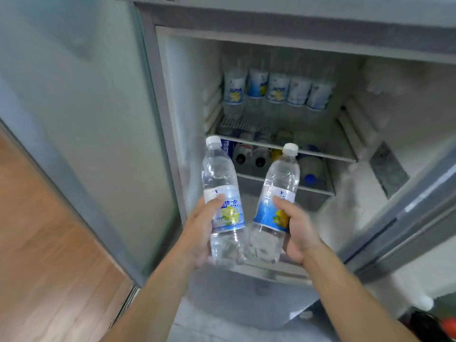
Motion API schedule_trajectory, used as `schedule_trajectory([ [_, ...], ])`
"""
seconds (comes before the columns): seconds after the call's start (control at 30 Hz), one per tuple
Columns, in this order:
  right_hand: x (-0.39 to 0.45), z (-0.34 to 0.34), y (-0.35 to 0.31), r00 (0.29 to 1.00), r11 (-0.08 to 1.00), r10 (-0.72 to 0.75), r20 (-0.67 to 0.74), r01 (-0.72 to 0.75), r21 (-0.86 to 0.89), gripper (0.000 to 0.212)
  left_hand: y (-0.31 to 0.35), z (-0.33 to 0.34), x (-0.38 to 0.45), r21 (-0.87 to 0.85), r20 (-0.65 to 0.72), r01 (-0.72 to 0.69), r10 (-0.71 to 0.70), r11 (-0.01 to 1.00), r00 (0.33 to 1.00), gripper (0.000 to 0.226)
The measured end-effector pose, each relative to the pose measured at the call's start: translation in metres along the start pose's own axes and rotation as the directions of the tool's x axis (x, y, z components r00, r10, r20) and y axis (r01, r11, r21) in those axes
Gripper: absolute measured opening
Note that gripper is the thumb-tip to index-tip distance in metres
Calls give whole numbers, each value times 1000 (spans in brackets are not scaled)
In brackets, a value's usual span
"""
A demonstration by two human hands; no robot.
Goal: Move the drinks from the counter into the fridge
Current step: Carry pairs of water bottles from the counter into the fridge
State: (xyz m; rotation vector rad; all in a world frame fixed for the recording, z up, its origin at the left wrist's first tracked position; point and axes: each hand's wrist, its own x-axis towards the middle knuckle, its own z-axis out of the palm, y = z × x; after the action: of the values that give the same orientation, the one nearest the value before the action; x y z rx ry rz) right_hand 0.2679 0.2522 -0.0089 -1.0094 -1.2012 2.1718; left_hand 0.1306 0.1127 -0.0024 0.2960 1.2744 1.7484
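Both hands (197,233) (299,230) in firm grip on bottles (223,193) (276,201) before open fridge (271,45), wood floor (44,230) alongside

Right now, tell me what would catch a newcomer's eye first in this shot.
Front and centre, two clear bottles with white caps and blue-and-yellow labels are held up before the open fridge: the left hand grips the left bottle, the right hand grips the right bottle. Behind them, a row of matching bottles stands at the back of the upper wire shelf, and darker bottles and cans lie on the shelf below.
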Motion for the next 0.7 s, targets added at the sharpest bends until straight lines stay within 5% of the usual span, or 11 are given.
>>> schedule_trajectory([
  [0.2, 52, 10, -75, 916, 924, -378, -137, 364, -116, 30, 57, 48, 82, 132, 46, -293, 290, 947, 956, 24],
  [0.33, 93, 14, -125, 841, 852, -521, -143, 506, -132, 21, 94, 84, 137, 241, 82, -456, 450, 857, 889, 44],
  [0.57, 158, 14, -183, 810, 814, -568, -144, 529, -240, 48, 120, 132, 214, 441, 135, -606, 619, 661, 774, 67],
  [0.7, 191, 22, -197, 748, 749, -637, -187, 543, -381, 54, 122, 138, 252, 526, 143, -588, 617, 615, 774, 79],
])
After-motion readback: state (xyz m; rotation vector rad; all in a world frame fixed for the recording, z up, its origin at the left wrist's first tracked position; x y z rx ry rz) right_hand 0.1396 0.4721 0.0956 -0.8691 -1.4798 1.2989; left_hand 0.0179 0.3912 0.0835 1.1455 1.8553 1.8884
